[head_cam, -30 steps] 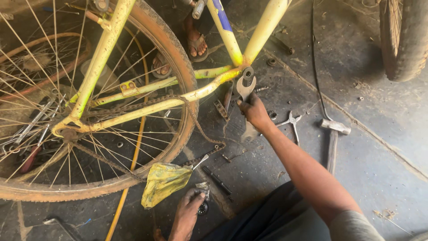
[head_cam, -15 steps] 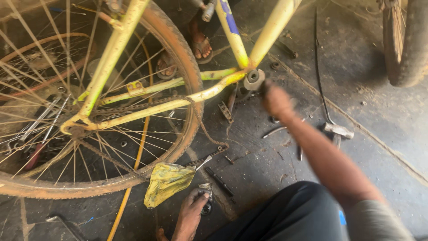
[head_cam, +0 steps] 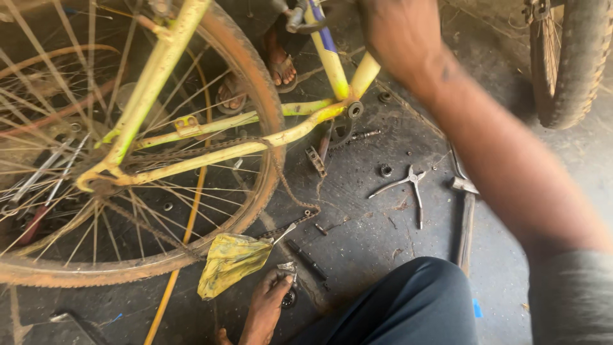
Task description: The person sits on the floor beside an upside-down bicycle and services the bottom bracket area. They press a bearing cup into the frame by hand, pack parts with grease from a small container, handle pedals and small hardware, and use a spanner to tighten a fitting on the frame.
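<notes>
Right hand: my right hand (head_cam: 399, 32) is raised at about 12 o'clock, close to the lens and blurred, hovering above the bottom bracket (head_cam: 355, 109); I cannot tell whether its fingers are spread or curled, nor whether they hold anything.

Left hand: my left hand (head_cam: 268, 300) rests low at 6 o'clock on the floor (head_cam: 383, 243), fingers pressed together around a small metal part (head_cam: 288, 268) beside a crumpled yellow rag (head_cam: 231, 260).

Frame: the yellow bicycle frame (head_cam: 211, 150) lies across the upper left, its tubes meeting at the bottom bracket at roughly 12 o'clock from my knee (head_cam: 415, 294).

Wheel: the rusty rear wheel (head_cam: 255, 115) fills the 9 to 11 o'clock side.

Chain: the chain (head_cam: 290, 191) hangs slack off the frame and trails down to the floor near the rag.

Handling: I judge the bracket shell stiff, steel, greasy and likely slippery; the frame is heavy and awkward, best gripped on the tubes just beside the shell. The chain is limp and oily.

Tools: pliers (head_cam: 408, 182) lie open at 2 o'clock, a hammer (head_cam: 465, 217) just right of them, a loose pedal (head_cam: 315, 160) below the bracket.

Elsewhere: another person's sandalled foot (head_cam: 281, 64) stands behind the frame; a second tyre (head_cam: 568, 57) sits at 1 o'clock.
</notes>
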